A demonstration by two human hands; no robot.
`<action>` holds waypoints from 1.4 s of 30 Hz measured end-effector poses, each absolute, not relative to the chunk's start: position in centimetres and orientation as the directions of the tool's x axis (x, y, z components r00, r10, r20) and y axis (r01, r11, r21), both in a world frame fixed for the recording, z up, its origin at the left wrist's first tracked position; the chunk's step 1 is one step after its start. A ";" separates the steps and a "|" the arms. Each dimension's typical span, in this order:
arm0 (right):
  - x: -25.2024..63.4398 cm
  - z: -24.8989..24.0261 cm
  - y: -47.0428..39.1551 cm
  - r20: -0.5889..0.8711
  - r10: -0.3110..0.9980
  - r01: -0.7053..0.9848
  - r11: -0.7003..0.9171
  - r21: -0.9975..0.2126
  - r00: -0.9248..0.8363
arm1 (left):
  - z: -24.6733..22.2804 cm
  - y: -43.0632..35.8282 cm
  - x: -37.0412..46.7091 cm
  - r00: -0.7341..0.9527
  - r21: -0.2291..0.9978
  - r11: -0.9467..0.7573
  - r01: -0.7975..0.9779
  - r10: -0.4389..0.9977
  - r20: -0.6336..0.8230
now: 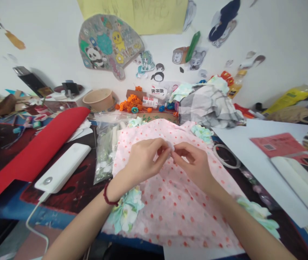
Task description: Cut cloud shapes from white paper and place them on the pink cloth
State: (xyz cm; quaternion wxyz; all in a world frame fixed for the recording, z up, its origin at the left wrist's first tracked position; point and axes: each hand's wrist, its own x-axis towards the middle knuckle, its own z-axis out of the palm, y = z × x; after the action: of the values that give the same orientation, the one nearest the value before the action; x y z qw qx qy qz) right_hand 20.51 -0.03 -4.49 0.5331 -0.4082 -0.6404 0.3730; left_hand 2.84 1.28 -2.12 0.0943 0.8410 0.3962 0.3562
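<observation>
Both my hands meet over a pink cloth with red dots (pixel 181 202) spread on the table. My left hand (pixel 148 153), with a dark red bracelet (pixel 106 195) on its wrist, pinches a small white piece (pixel 170 146) between thumb and fingers. My right hand (pixel 193 160) is closed in a pinch at the right side of the same piece. What exactly the piece is cannot be made out. Mint-green fabric flowers sit at the cloth's corners, one (pixel 127 209) near my left forearm and another (pixel 261 215) partly behind my right forearm.
To the left lie a white power bank (pixel 63 168) with a cable, a long red strip (pixel 40 148) and a clear plastic bag (pixel 105 155). A wire coil (pixel 227 157) and white paper (pixel 273 173) are on the right. Behind stand a round tub (pixel 98 100) and orange flowers (pixel 132 104).
</observation>
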 end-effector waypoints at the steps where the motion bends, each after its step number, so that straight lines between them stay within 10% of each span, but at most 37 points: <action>1: 20.5 -4.5 0.0 0.363 0.927 0.116 0.372 -0.921 -0.092 | -2.2 1.3 2.9 0.434 0.425 -0.676 0.603 0.724 0.535; 7: 20.5 -4.8 0.2 0.259 0.964 -0.090 0.253 -0.963 -0.057 | -2.3 1.7 3.0 0.219 0.421 -0.596 0.684 0.718 0.661; 15: 20.7 -5.0 0.3 0.216 0.970 -0.243 0.184 -0.952 -0.112 | -1.4 2.3 2.5 0.231 0.954 -0.273 0.123 0.943 0.240; 42: 21.3 -4.5 0.4 0.268 0.951 -0.161 0.244 -0.956 -0.155 | -0.9 2.2 2.2 0.338 0.964 -0.240 0.119 0.922 0.188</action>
State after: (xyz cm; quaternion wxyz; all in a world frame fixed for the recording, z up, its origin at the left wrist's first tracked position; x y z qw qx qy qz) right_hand 21.29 0.39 -4.49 0.5487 -0.3487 -0.5664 0.5064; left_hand 2.17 2.20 -0.94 0.4766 0.6649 0.3913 0.4215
